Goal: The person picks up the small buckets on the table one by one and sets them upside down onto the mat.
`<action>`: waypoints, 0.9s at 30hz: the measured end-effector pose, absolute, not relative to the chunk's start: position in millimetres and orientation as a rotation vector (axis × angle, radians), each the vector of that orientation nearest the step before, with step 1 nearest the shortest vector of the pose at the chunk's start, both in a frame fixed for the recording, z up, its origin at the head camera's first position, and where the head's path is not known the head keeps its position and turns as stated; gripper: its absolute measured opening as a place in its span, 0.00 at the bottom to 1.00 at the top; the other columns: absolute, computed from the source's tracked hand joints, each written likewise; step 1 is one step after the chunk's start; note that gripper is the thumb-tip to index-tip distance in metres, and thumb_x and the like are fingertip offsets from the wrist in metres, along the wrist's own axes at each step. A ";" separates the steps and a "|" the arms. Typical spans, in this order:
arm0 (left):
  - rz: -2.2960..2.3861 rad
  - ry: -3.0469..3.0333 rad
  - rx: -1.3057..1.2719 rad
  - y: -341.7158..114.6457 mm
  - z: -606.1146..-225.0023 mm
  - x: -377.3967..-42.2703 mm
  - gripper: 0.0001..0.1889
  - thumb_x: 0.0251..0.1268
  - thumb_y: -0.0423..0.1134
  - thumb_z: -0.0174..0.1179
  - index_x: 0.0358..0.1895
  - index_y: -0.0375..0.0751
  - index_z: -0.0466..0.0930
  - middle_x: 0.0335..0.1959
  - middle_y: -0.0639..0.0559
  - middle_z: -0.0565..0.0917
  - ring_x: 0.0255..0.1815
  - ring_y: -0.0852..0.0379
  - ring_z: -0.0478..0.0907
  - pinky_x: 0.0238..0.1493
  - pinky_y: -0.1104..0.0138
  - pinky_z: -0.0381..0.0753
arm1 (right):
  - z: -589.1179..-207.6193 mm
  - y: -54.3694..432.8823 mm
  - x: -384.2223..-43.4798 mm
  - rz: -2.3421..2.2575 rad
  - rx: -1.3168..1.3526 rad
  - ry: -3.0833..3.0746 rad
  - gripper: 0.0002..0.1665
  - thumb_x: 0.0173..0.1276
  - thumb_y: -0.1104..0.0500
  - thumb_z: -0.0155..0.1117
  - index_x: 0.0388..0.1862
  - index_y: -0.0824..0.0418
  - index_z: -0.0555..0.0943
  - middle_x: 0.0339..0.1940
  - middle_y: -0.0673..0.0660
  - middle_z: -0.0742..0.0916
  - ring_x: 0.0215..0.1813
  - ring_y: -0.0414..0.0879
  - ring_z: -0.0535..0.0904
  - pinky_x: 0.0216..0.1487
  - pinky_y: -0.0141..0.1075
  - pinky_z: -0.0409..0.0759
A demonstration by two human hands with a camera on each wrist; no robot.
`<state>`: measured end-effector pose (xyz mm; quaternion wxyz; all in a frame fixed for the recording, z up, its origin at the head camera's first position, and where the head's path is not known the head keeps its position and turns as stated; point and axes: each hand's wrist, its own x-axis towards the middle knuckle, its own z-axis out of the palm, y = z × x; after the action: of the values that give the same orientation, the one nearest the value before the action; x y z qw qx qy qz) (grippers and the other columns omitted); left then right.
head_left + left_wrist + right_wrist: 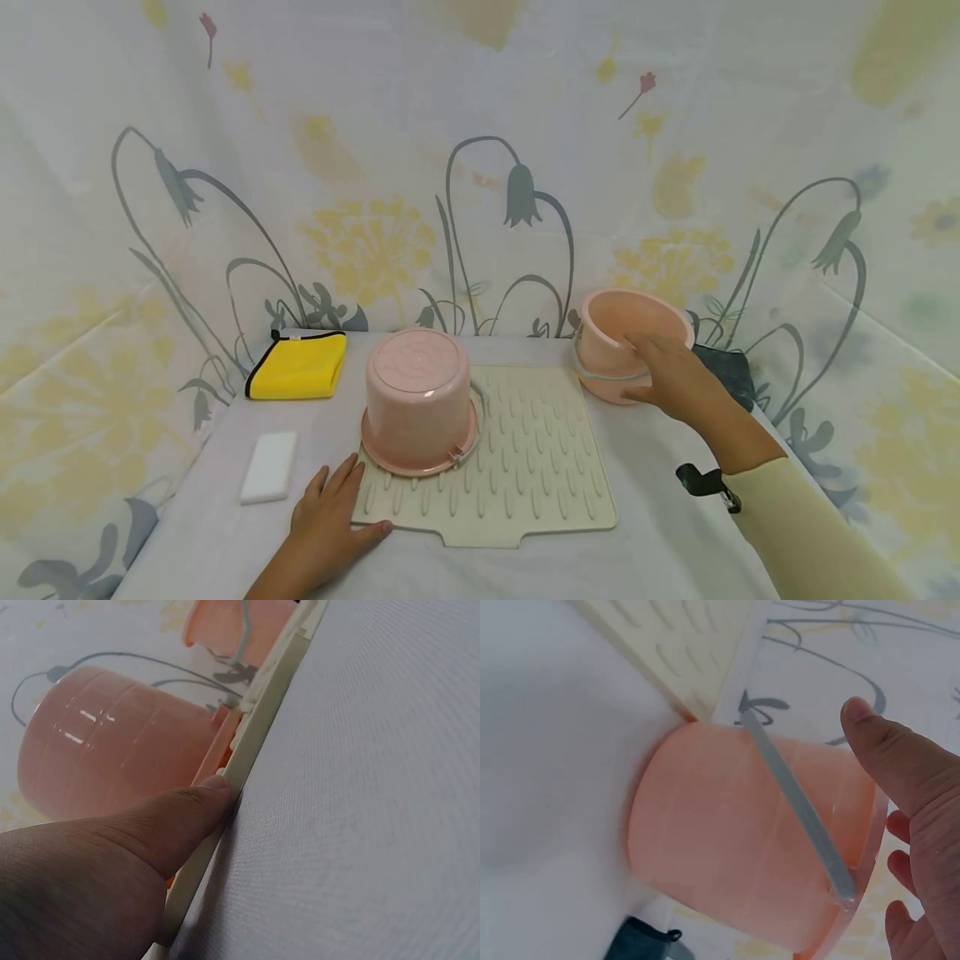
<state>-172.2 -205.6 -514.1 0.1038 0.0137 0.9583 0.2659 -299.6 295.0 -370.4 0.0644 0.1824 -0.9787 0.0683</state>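
An upside-down pink bucket (420, 392) stands on the left part of a cream ridged mat (532, 467), its grey handle lying round the rim. My left hand (327, 518) rests at the mat's near left corner, fingers extended along the side. The left thumb (191, 814) lies against the mat's front edge, close to the bucket's rim. A second pink bucket (611, 358) sits upright beyond the mat's right side, its grey handle (799, 802) hanging down. My right hand (670, 372) is at its rim, with loosely spread fingers and the thumb apart in the right wrist view.
A folded yellow cloth with black trim (297, 367) lies at the back left of the white-covered table (660, 517). Nearer is a white block (268, 468). Behind the right bucket shows a dark cloth-like item (726, 373). A floral curtain (405, 108) closes off the back.
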 end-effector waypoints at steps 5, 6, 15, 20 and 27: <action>0.787 2.832 0.044 -205.1 -513.5 -171.5 0.63 0.52 0.76 0.69 0.82 0.35 0.59 0.85 0.36 0.53 0.81 0.21 0.43 0.69 0.21 0.49 | -365.3 298.1 -310.6 0.156 0.624 -2.973 0.57 0.62 0.50 0.82 0.80 0.68 0.61 0.76 0.73 0.71 0.76 0.71 0.66 0.71 0.66 0.69; 0.784 2.834 0.044 -204.9 -513.4 -171.3 0.63 0.52 0.76 0.69 0.82 0.35 0.59 0.85 0.36 0.53 0.81 0.21 0.43 0.69 0.21 0.49 | -364.9 298.9 -313.1 0.140 0.637 -2.971 0.58 0.61 0.50 0.82 0.80 0.68 0.61 0.76 0.73 0.71 0.76 0.71 0.66 0.71 0.65 0.69; 0.794 2.843 0.027 -202.6 -511.4 -168.6 0.61 0.53 0.73 0.70 0.82 0.35 0.59 0.85 0.36 0.53 0.81 0.21 0.42 0.70 0.22 0.49 | -369.7 302.0 -333.0 0.081 0.598 -3.050 0.59 0.61 0.50 0.82 0.81 0.68 0.59 0.77 0.73 0.71 0.77 0.71 0.65 0.74 0.66 0.65; 0.793 2.836 0.016 -202.1 -511.5 -169.1 0.62 0.53 0.74 0.70 0.82 0.35 0.58 0.85 0.36 0.53 0.81 0.22 0.42 0.70 0.22 0.49 | -376.1 300.6 -340.2 0.030 0.555 -3.069 0.57 0.61 0.48 0.83 0.79 0.67 0.62 0.73 0.73 0.74 0.74 0.71 0.68 0.71 0.67 0.68; 0.793 2.838 0.022 -202.9 -512.2 -169.8 0.62 0.53 0.75 0.70 0.82 0.35 0.58 0.85 0.37 0.53 0.81 0.22 0.42 0.70 0.22 0.49 | -388.6 301.7 -344.8 -0.014 0.550 -3.047 0.51 0.58 0.47 0.84 0.72 0.64 0.68 0.65 0.69 0.81 0.64 0.66 0.78 0.62 0.62 0.78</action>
<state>-169.8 -202.9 -512.2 0.0974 0.0073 0.9585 0.2679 -344.8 301.7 -388.6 0.0227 0.1775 -0.9839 -0.0047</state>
